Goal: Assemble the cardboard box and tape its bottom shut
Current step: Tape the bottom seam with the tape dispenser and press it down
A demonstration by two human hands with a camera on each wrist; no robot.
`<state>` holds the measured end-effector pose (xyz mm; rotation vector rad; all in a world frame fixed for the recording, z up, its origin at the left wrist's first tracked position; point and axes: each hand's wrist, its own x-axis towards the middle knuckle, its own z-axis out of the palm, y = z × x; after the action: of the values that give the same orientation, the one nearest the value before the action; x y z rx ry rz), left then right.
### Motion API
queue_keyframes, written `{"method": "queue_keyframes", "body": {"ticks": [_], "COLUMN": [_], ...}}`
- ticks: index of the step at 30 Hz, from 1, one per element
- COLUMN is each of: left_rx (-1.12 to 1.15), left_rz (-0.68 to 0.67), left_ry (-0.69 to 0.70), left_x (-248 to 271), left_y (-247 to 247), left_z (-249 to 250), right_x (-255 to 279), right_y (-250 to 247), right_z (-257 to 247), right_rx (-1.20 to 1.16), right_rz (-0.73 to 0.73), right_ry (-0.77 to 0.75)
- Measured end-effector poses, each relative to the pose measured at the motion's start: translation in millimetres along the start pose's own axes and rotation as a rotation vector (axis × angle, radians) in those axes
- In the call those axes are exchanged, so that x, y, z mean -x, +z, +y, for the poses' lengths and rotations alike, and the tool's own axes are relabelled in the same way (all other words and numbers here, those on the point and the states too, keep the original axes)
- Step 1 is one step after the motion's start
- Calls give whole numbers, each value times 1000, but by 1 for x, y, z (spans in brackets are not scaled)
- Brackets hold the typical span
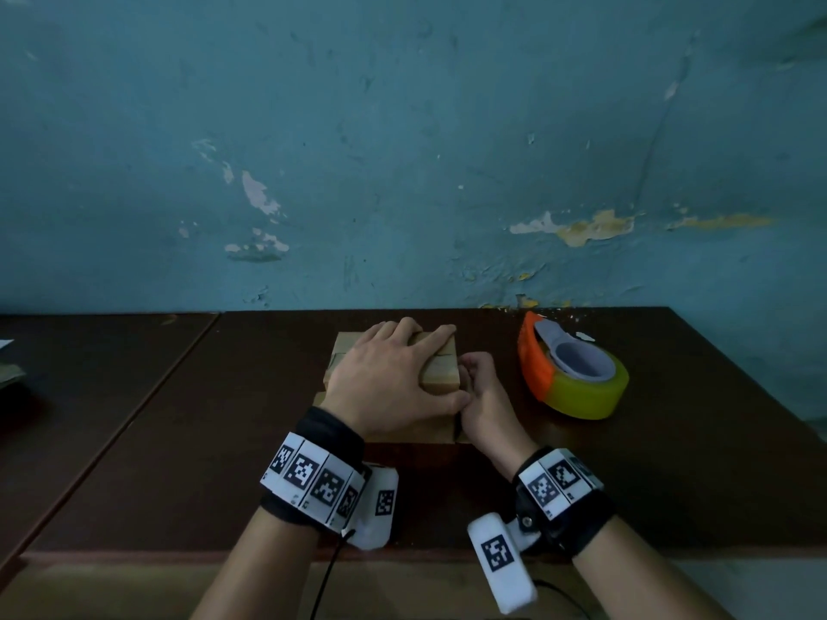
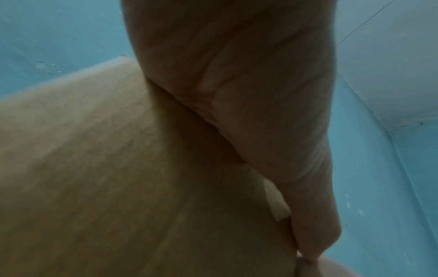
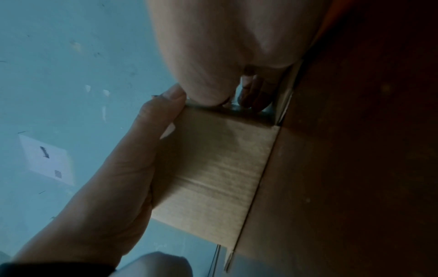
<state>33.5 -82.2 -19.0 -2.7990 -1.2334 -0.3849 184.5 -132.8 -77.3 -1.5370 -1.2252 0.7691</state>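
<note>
A: The left hand (image 1: 394,378) lies flat on top of the small brown cardboard box (image 1: 441,371), fingers straight and spread, thumb against the near right edge. It presses down and grips nothing.

B: And the right hand (image 1: 485,396)?

A: It is at the right side of the box, touching it, fingers curled in against the side panel. In the right wrist view the fingertips (image 3: 254,97) seem to be at a strip of clear tape on that panel, but I cannot tell if they pinch it or only rub it.

B: Where does the box stand?

A: On the dark brown wooden table (image 1: 223,440), upside down I think, with the closed flaps on top.

B: The tape tool?

A: The orange dispenser with the yellowish tape roll (image 1: 575,375) rests to the right of the box, near but apart. The right hand is between them, so it is the nearer one. If more tape is needed, I judge that this hand should reach out rightward while the left one holds the flaps down.
</note>
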Motion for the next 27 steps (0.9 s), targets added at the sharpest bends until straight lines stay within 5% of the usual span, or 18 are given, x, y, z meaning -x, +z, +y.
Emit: {"method": "queue_keyframes", "body": {"ticks": [9, 14, 22, 27], "left_rx": [5, 6, 13, 94], "left_rz": [5, 18, 42, 24], "left_ry": [3, 15, 11, 52], "left_x": [-1, 0, 2, 3], "left_y": [0, -3, -4, -4], "left_z": [-1, -1, 3, 0], "right_x": [-3, -5, -15, -20], "right_y": [-5, -9, -12, -17], "right_z": [-9, -9, -10, -10], "right_rx": [133, 98, 345, 174], "right_rz": [-87, -63, -193, -196], "right_ry": [108, 30, 97, 84]}}
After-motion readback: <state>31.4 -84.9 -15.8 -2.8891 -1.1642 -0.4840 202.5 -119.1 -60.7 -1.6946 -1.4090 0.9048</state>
